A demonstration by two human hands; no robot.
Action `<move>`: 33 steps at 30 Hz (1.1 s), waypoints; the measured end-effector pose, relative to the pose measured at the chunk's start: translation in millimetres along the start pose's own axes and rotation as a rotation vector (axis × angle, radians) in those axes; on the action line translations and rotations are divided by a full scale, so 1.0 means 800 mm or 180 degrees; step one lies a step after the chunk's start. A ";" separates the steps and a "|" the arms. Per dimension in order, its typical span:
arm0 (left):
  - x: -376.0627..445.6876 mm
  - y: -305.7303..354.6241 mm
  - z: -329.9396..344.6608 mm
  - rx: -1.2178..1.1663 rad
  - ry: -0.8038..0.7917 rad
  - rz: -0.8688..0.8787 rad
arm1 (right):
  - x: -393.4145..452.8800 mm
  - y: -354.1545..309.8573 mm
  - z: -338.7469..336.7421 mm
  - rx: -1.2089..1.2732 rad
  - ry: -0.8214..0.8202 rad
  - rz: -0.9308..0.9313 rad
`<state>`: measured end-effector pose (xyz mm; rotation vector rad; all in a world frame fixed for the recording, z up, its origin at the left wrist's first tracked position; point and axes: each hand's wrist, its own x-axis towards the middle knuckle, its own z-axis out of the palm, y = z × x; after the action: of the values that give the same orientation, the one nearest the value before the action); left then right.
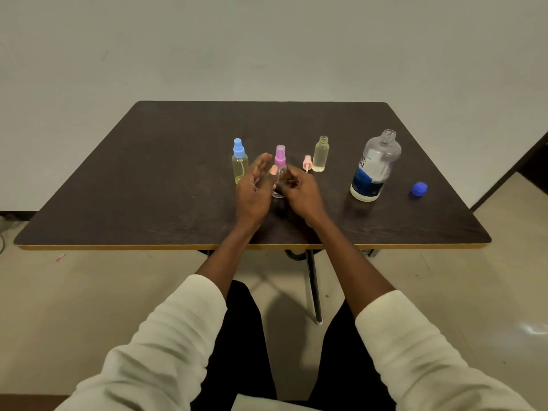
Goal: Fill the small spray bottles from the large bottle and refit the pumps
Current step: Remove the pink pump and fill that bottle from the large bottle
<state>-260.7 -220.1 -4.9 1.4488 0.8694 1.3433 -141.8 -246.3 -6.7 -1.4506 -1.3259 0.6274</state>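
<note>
A: In the head view, what stands on the desk [148,173]?

B: Three small spray bottles in a row. The blue-pump bottle [239,163] on the left holds yellowish liquid with its pump on. The purple-pump bottle [279,173] in the middle looks clear and empty, pump seated. The third bottle [321,154], on the right, holds pale liquid and has no pump; its pink pump [307,163] stands just beside it. Well to the right is the large bottle [375,166], uncapped, and beyond it the blue cap [419,188] lying on the desk.

A: And the person's hands?

B: The left hand [255,188] is spread, fingers straight, palm turned toward the purple-pump bottle and close to it, gripping nothing. The right hand [299,191] sits on the bottle's other side with fingers loosely curled. Whether they touch the bottle cannot be told; nothing seems clasped.

A: So the step in hand?

B: Probably taking up the purple-pump bottle to unscrew its pump. To do it well, the left hand should wrap the body low and firm, while the right turns the collar, not the nozzle. The bottle looks light and tips easily, and its neighbours stand near, so lifting it clear of the row first seems wise.
</note>
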 end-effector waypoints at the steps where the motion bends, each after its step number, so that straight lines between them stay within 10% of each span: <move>1: -0.001 -0.001 0.000 0.0054 -0.0077 0.0062 | -0.004 0.002 -0.003 -0.0004 -0.0055 -0.0014; 33: 0.012 0.013 0.010 0.0050 -0.0120 0.0134 | -0.016 0.008 -0.008 -0.0106 -0.0085 0.0157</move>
<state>-252.1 -215.6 8.0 1.5073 0.8308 1.3386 -136.9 -259.3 -13.6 -1.5106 -1.3302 0.6617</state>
